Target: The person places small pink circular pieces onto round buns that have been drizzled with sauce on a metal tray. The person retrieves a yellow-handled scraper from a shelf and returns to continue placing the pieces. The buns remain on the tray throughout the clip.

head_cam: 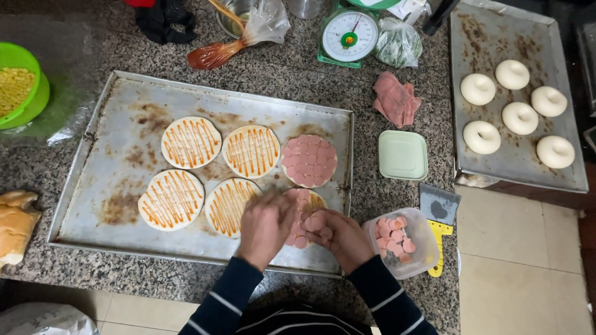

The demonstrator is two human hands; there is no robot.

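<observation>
Six round flat dough discs lie on the large metal baking tray [112, 155]. The right hand [338, 236] cups pink sausage slices [315, 222] over the nearest disc [305, 208]; the left hand [264, 226] presses there, grip unclear.

This is a working kitchen, most likely a small bakery or food stall preparing dough rounds in batches. A speckled granite counter [397, 186] carries a large, stained metal baking tray [112, 205] at the centre of the frame, laid with sauced dough rounds [190, 142]. A second worn tray [478, 37] at upper right holds raw dough balls [520, 118] in rows. At top centre stands a green dial scale [349, 35], with a metal bowl [233, 22] and a spatula [214, 54] to its left. A tub of sliced sausage [400, 239] sits at lower right, beside a dough scraper [439, 214], and a green bowl of corn [17, 87] at far left. Tiled floor [521, 273] shows at lower right.
</observation>
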